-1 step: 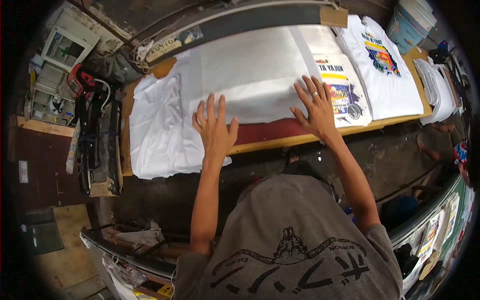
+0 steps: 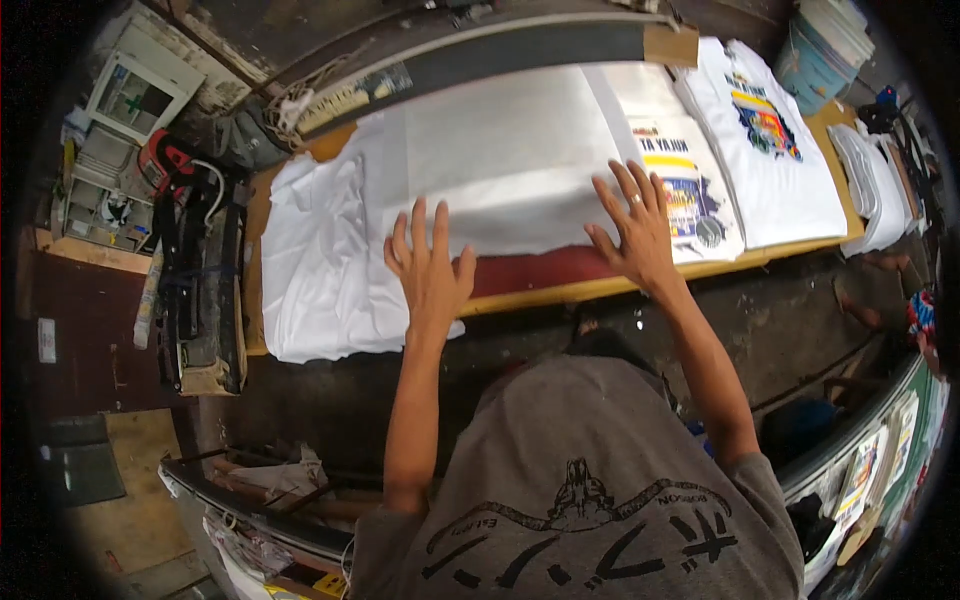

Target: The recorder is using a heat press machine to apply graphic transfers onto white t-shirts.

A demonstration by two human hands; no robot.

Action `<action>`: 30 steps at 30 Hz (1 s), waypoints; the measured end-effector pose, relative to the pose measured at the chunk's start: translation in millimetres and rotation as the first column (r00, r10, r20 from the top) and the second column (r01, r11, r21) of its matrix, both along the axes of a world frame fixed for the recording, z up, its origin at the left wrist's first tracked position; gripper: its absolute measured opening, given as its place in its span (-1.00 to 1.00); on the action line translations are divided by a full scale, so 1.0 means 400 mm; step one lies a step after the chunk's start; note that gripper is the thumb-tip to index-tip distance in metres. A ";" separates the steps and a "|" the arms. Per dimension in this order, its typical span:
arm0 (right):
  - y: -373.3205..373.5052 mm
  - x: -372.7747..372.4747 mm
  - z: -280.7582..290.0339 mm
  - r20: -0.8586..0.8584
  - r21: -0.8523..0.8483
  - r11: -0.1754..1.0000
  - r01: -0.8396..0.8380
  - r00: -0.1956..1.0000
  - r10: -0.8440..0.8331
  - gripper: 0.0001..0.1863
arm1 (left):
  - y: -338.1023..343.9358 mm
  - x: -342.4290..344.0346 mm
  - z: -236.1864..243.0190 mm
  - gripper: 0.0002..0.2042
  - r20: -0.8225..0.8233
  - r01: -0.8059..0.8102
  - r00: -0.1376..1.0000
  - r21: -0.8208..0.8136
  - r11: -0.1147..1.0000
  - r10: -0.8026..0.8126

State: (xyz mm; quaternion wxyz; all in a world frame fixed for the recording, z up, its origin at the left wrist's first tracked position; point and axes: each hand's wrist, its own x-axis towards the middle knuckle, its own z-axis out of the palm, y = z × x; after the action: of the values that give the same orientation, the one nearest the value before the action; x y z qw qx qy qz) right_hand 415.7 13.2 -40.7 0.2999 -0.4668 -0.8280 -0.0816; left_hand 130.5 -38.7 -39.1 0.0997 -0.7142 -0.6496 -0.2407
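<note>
A smooth pale grey sheet (image 2: 510,130) lies on a padded bench, with a red strip (image 2: 530,270) showing below its front edge. My left hand (image 2: 430,270) rests open, fingers spread, at the sheet's lower left. At its lower right is my right hand (image 2: 640,235), also open, with a ring on one finger and fingertips beside a printed white piece (image 2: 695,215). Crumpled white fabric (image 2: 310,260) lies to the left. A white T-shirt with a colourful print (image 2: 800,190) lies flat at the right.
A dark bar (image 2: 520,52) runs behind the bench. Black equipment (image 2: 200,290) and a red tool (image 2: 160,160) are left; stacked buckets (image 2: 820,60) and folded white material (image 2: 870,190) right. Another person's leg (image 2: 855,305) shows at right. A cluttered rack (image 2: 860,470) is lower right.
The whole scene sits slightly lower in the picture, as the camera has shifted. My hands keep about the same spread pose on the sheet.
</note>
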 end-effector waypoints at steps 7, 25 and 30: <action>-0.010 -0.029 0.368 -0.040 0.341 0.894 -0.292 0.945 0.324 -0.54 | -0.192 -0.057 -0.056 -0.58 0.215 -0.100 0.971 -0.019 0.995 0.102; 0.947 -0.463 1.290 0.071 0.444 0.895 -0.047 0.997 0.018 -0.34 | -0.747 0.110 -0.092 -0.72 0.340 -0.746 0.627 0.002 0.666 0.701; 0.799 -0.502 1.211 0.148 -0.079 0.997 0.023 0.989 -0.011 -0.10 | -0.776 0.131 -0.030 -0.78 0.388 -0.760 0.576 -0.071 0.646 0.719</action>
State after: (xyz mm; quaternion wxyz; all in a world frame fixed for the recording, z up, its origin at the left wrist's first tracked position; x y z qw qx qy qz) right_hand 215.0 332.9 443.5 0.2181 -0.4783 -0.8464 -0.0850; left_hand 182.9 -348.9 -51.3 0.0992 -0.3097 -0.8807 -0.3444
